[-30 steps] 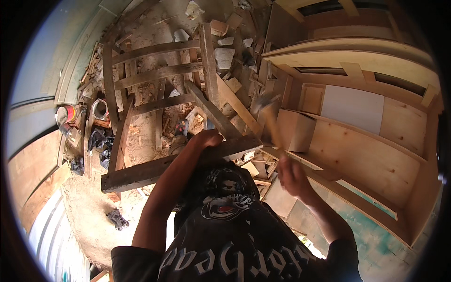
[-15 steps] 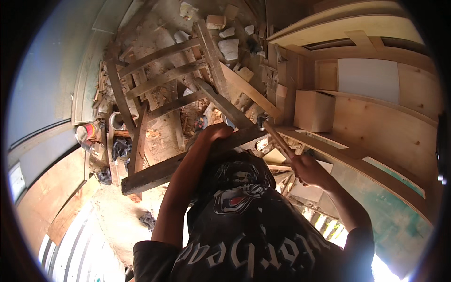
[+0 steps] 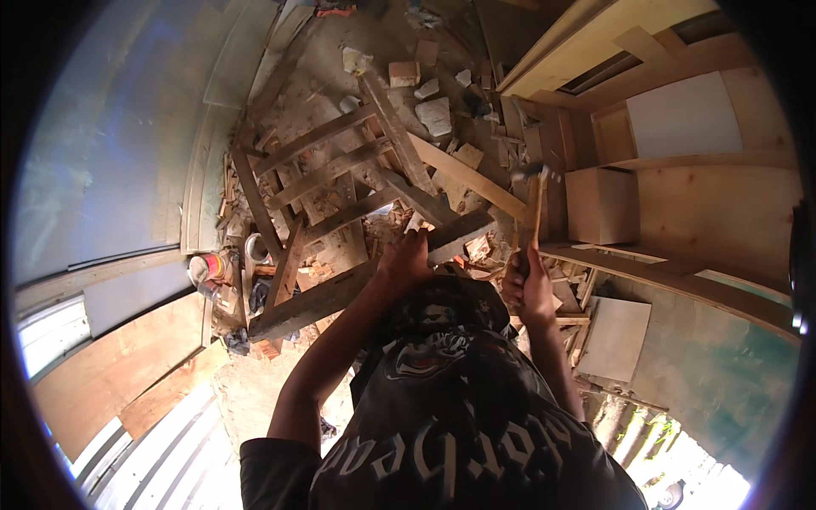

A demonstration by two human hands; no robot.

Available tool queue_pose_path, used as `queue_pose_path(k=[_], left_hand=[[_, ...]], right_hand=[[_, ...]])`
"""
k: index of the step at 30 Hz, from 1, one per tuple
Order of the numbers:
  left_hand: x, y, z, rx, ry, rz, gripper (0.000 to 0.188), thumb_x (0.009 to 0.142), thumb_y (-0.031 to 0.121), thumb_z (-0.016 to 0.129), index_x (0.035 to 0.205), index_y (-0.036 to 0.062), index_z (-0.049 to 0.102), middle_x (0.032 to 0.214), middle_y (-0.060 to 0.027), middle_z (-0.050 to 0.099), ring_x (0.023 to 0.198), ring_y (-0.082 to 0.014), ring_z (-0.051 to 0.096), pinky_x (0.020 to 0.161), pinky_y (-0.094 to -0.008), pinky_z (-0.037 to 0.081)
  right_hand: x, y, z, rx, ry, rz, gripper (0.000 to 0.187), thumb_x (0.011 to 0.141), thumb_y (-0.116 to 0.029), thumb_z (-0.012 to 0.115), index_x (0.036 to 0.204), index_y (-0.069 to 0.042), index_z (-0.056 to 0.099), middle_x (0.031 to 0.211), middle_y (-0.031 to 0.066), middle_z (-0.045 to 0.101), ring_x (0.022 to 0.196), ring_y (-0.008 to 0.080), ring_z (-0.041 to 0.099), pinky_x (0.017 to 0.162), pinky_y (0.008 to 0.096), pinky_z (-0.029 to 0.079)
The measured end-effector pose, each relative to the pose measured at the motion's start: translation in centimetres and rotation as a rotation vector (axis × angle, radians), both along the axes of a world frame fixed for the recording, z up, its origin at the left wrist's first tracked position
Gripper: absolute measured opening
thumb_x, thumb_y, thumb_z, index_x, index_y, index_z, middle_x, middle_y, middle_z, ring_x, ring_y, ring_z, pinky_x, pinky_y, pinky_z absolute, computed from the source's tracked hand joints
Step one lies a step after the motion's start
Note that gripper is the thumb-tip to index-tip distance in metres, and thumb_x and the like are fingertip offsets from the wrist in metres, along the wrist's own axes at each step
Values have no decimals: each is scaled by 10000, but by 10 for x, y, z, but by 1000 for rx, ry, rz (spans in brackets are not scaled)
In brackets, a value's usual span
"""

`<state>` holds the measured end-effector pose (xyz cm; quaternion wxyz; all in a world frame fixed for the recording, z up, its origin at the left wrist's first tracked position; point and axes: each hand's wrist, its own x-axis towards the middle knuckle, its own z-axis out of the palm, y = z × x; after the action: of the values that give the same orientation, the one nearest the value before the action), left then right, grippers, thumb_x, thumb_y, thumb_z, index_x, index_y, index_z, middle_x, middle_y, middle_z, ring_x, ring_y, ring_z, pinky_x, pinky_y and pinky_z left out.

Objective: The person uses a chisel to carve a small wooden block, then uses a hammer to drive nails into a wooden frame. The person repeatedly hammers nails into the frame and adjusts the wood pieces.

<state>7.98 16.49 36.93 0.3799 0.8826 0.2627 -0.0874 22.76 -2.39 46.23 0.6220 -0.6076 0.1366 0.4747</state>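
A rough wooden frame [image 3: 327, 174] with several slats stands in front of me, its thick near beam [image 3: 319, 299] running slantwise across my front. My left hand [image 3: 406, 259] is closed over this beam, right of its middle; the fingertips are partly hidden. In my right hand [image 3: 529, 287] is a hammer [image 3: 537, 208], gripped by its wooden handle. The hammer stands upright, its head blurred by motion, to the right of the beam's end and apart from it.
Wood scraps and rubble [image 3: 433, 116] cover the ground beyond the frame. A large pale wooden cabinet-like structure [image 3: 714, 204] fills the right side, with a flat board [image 3: 614, 338] below it. Cans [image 3: 208, 268] stand at the left, near a grey panel [image 3: 102, 178].
The hammer has come up off the beam's right end and swung upright. My left hand has shifted along the beam, with its fingers turned away from me. The whole view has shifted.
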Motion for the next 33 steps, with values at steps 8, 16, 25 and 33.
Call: queue_pose_path(k=[8,16,25,33], left_hand=[[-4,9,-45,0,-52,-82,632,689,312,788,1176,-26,568,1104,-247,626,1066,-377,618,904,-457,497],[-50,-40,-1,413,-134,284,601,742,291,763,1237,28,546,1247,-174,586,1194,-345,536,1033,-454,401],[-227,-95,39,472,-418,984,314,828,85,724,1125,21,645,1144,-172,656,1068,-322,637,915,-390,502],[-310,-121,-6,146,-482,1584,413,876,222,719,1187,-23,602,1154,-203,656,1114,-286,628,938,-383,487]], right_hand=[[-21,-65,-37,-30,128,-86,378,1000,-487,482,805,-166,439,580,-71,297,419,70,240,390,238,199],[-53,-92,-42,-79,-301,271,466,1002,-447,515,672,-139,403,531,-63,321,436,44,307,408,247,237],[-77,-90,-56,62,-458,677,333,1026,-347,501,783,-122,471,564,-56,391,440,37,378,410,238,308],[-116,-37,-39,139,-254,1105,378,1008,-399,524,778,-107,456,526,-51,366,374,56,357,339,258,307]])
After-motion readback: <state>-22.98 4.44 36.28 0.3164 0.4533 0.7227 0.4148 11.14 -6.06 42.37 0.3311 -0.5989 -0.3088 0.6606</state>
